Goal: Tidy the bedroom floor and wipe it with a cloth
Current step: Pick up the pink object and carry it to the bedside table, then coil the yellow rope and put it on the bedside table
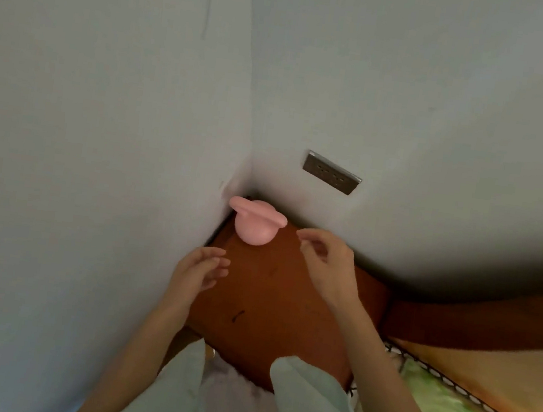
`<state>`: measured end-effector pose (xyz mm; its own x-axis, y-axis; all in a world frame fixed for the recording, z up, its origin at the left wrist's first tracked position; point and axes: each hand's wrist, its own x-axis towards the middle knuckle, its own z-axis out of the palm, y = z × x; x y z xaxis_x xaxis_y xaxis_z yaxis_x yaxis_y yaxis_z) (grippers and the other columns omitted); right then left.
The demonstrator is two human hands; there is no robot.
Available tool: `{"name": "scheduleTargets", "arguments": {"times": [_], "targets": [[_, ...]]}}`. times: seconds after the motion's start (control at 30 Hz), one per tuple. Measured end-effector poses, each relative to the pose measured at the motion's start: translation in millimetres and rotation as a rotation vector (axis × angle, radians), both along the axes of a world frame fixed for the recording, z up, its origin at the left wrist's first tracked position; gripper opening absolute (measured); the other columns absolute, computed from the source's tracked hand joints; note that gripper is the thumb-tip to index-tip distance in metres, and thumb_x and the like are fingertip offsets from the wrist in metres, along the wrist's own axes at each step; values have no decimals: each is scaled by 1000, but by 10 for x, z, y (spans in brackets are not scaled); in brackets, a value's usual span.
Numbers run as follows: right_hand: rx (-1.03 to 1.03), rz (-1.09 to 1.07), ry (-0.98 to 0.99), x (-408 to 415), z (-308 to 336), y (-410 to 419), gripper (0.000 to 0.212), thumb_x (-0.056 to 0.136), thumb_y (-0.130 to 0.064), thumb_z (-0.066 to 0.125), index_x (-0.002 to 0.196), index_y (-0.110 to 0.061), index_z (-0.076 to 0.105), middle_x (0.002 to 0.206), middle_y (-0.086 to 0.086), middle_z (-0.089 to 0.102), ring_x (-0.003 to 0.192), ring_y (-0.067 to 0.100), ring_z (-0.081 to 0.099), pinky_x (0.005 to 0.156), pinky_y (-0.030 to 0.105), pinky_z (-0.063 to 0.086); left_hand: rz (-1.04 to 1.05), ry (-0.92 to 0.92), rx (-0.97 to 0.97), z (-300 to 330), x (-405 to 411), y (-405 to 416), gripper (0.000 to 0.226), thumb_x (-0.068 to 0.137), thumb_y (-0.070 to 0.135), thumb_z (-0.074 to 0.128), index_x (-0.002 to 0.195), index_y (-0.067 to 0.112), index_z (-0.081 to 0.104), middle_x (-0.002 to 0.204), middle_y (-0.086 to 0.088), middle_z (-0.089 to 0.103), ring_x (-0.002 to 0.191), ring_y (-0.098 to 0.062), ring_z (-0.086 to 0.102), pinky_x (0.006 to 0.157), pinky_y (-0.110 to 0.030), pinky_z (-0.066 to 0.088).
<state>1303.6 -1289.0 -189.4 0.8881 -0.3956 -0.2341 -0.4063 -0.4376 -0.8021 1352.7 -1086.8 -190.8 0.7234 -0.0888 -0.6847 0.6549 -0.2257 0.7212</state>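
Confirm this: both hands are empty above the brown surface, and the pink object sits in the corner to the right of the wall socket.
Wrong on one point: the head view shows the pink object left of the wall socket, not right. The left hand and right hand are indeed empty above the brown surface.

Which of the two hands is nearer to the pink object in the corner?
The right hand: its fingertips reach almost to the pink object, just beside its rim. The left hand stays lower, by the left wall, clearly apart.

Both arms reach forward — left hand point(201, 271) and right hand point(327, 258) loose, holding nothing
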Motion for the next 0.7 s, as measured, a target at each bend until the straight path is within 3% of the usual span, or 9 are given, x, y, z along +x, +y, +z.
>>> {"name": "scheduleTargets", "arguments": {"times": [0.13,0.33,0.53,0.7], "targets": [[106,-23,-99,-431,361,-196,21,91,-12,56,99,-29,66,101,-8,67,93,6,62,82,17,48,120,-46,-125,262,-235,-7,19,94,5,46,90,17,61,92,-6,66,83,-17,62,71,-26,45],[288,-181,-140,-1147,589,-449,24,91,-7,56,91,-28,66,90,-1,70,76,11,66,75,26,51,97,-103,-269,643,-583,-208,20,96,6,42,94,16,60,95,-6,65,87,-17,62,74,-27,46],[538,-482,-324,-1788,764,-512,24,93,-1,48,94,-12,68,82,2,71,70,14,67,62,21,52,-54,-82,-381,874,-759,-524,20,96,7,41,98,14,60,95,-6,66,89,-17,64,80,-28,48],[645,-757,-432,-2177,893,-395,23,94,-2,46,97,-8,68,82,6,71,70,17,67,64,23,54,-310,-63,-395,1005,-812,-852,18,96,9,44,104,10,61,99,-8,67,92,-20,64,81,-29,48]]}}
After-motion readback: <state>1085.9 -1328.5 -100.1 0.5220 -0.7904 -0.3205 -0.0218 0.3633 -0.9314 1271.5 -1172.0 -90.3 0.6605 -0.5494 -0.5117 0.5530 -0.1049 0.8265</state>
